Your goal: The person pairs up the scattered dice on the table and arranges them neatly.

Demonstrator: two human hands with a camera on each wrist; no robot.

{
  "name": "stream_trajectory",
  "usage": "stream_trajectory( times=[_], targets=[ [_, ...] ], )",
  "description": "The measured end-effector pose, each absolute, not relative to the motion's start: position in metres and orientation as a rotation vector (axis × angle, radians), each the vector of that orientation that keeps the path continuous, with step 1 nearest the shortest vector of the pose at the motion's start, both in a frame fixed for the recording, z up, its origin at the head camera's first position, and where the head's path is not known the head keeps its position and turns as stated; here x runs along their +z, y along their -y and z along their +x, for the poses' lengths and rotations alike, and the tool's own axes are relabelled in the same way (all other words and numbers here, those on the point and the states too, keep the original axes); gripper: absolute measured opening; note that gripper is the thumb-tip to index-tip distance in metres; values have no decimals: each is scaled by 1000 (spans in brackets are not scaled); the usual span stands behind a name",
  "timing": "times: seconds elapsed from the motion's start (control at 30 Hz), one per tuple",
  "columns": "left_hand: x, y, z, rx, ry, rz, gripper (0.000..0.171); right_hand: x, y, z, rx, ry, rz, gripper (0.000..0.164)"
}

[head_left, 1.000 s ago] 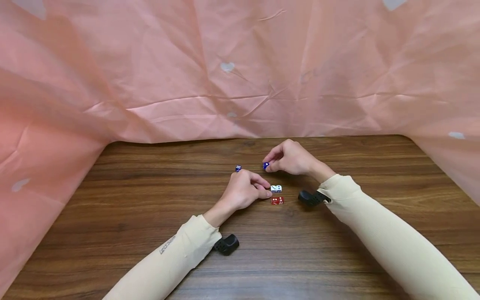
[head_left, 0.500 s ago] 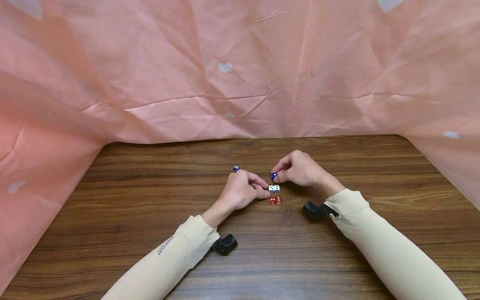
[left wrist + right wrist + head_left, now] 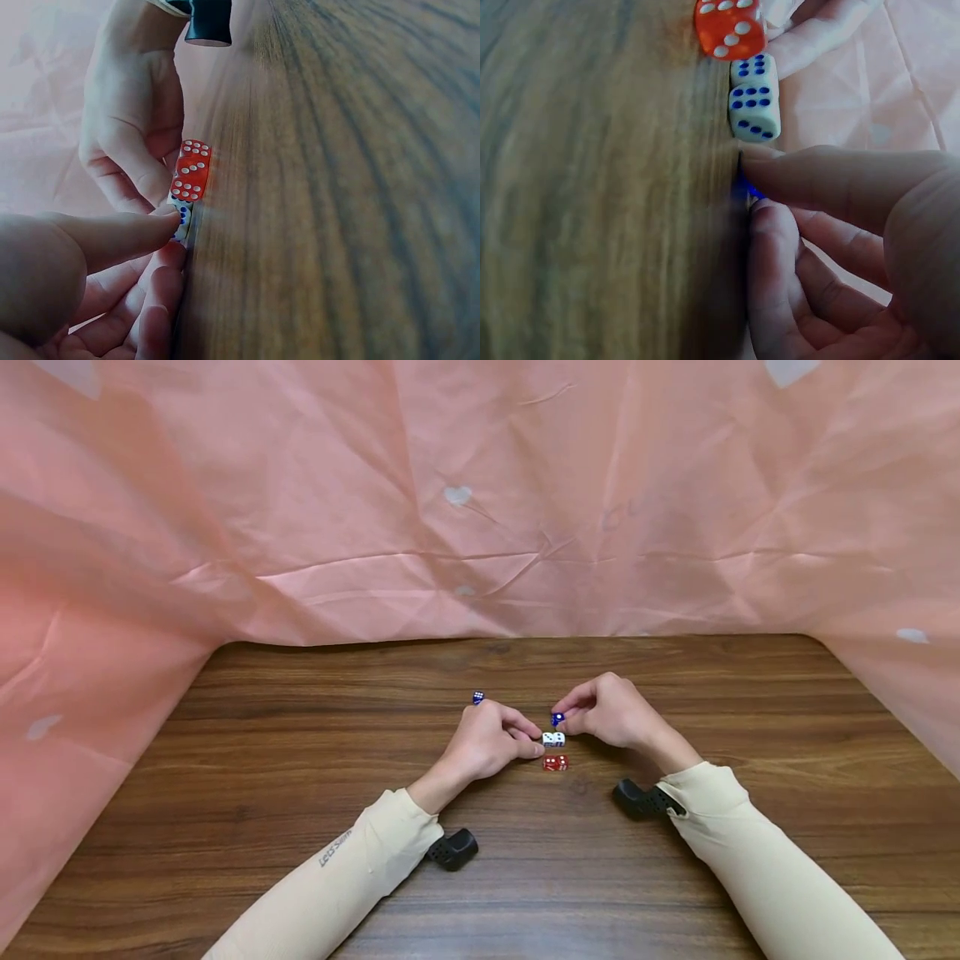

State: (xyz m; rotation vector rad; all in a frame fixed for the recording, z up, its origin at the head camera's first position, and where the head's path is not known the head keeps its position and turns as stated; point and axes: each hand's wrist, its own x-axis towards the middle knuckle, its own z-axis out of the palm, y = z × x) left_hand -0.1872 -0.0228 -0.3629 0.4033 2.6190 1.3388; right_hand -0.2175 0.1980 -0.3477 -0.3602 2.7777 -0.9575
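My left hand [image 3: 487, 739] pinches the left end of a pair of white dice [image 3: 553, 739] between thumb and fingertips, the pair standing side by side on the table. My right hand [image 3: 615, 710] pinches a blue die [image 3: 557, 718] just behind the white pair; in the right wrist view the fingers cover most of this blue die [image 3: 756, 192]. In front of the white dice, a pair of red dice [image 3: 555, 763] sits side by side. Another blue die [image 3: 478, 697] lies just beyond the left hand's knuckles.
The wooden table [image 3: 300, 718] runs back to a pink cloth [image 3: 450, 552] with heart prints, which hangs behind it and along both sides. A black wrist device [image 3: 453, 850] sticks out under the left sleeve, another black device [image 3: 637, 799] under the right.
The right hand has come toward the person and a little to the right, bringing the blue die close behind the white dice. The left hand stays in place.
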Motion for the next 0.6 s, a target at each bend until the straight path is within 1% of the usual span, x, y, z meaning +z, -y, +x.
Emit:
stream_trajectory(
  times=[0.6],
  targets=[
    [-363, 25, -190, 1325, -2619, 399, 13, -351, -198, -217, -1035, -2754, -353, 21]
  ],
)
